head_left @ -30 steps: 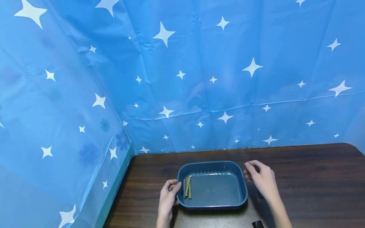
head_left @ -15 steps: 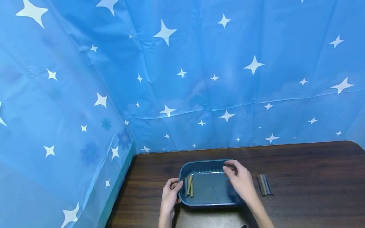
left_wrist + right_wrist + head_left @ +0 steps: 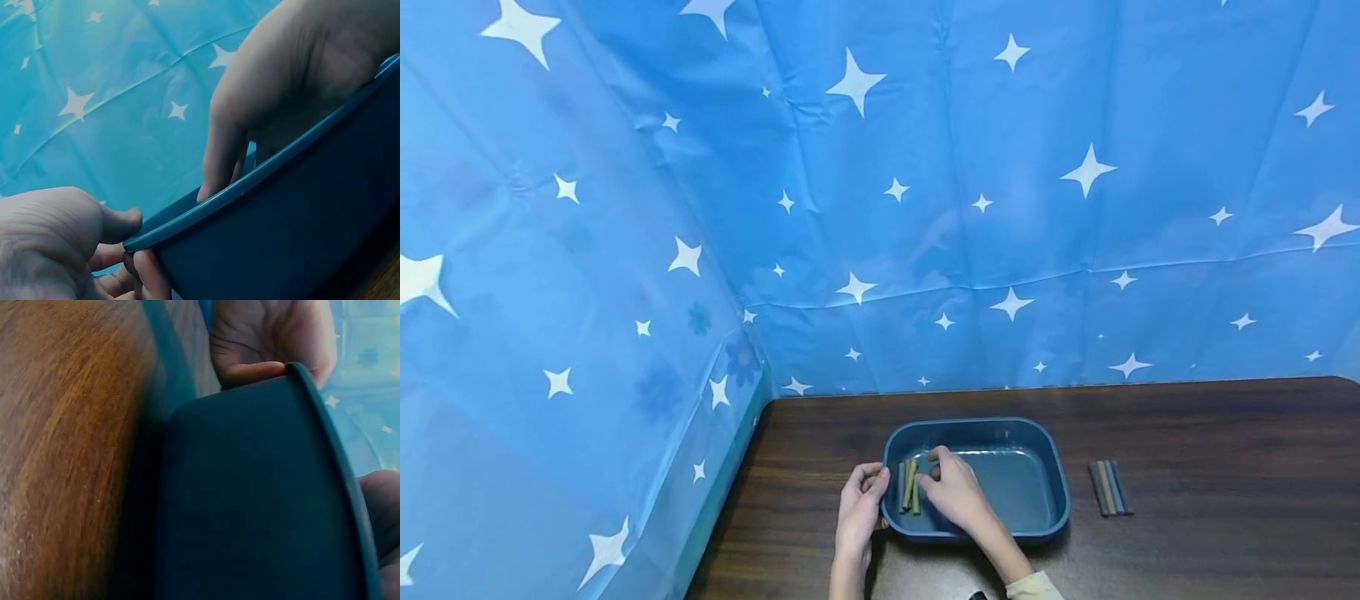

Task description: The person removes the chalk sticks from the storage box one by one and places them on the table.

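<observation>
Left hand (image 3: 859, 504): gripping the blue-grey rectangular plastic basin with rounded corners (image 3: 992, 433) at its left end, thumb over the rim, fingers bent beneath it outside. Right hand (image 3: 957, 490): inside the basin toward the left, thumb and index fingertip narrowly parted; any stick between them, cannot tell. Found within, at the left end: one slim grey stick (image 3: 902, 487) nearest the wall; just beside it, two slim olive-yellow sticks (image 3: 911, 485), one slightly slanted. Found on the dark brown wood-grain table (image 3: 1240, 467), well apart to the right of the basin: a flat row of slim dark, brown and blue-grey sticks (image 3: 1108, 488), side by side. Handling of sticks: judged light, stiff, possibly brittle, apt to roll; best pinched at mid-length. Handling of basin: judged light, rigid, prone to sliding; best steadied at rim and end wall.
</observation>
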`<control>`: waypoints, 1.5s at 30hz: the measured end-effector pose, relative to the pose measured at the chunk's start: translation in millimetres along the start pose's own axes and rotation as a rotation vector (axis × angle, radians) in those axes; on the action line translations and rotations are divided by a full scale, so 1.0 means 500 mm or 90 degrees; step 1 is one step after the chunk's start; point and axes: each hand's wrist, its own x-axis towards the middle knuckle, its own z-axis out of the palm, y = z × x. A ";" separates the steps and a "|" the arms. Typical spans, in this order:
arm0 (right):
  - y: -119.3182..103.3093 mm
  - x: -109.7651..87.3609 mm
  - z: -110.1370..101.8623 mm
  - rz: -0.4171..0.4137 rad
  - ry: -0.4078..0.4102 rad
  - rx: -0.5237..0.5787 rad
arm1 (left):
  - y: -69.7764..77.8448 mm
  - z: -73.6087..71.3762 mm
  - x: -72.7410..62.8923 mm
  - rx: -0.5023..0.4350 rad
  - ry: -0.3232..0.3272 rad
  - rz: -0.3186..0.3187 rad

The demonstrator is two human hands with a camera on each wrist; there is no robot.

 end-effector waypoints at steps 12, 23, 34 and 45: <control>-0.008 0.027 0.040 0.018 -0.045 -0.038 | 0.003 -0.003 0.002 -0.012 -0.009 -0.023; -0.010 0.044 0.064 0.042 -0.008 -0.056 | -0.001 0.002 0.002 -0.019 -0.008 -0.028; -0.009 0.053 0.065 0.033 -0.035 -0.071 | -0.003 0.002 0.005 -0.022 -0.012 -0.027; -0.003 0.045 0.049 0.009 -0.032 0.012 | -0.001 0.000 0.003 -0.031 -0.016 -0.032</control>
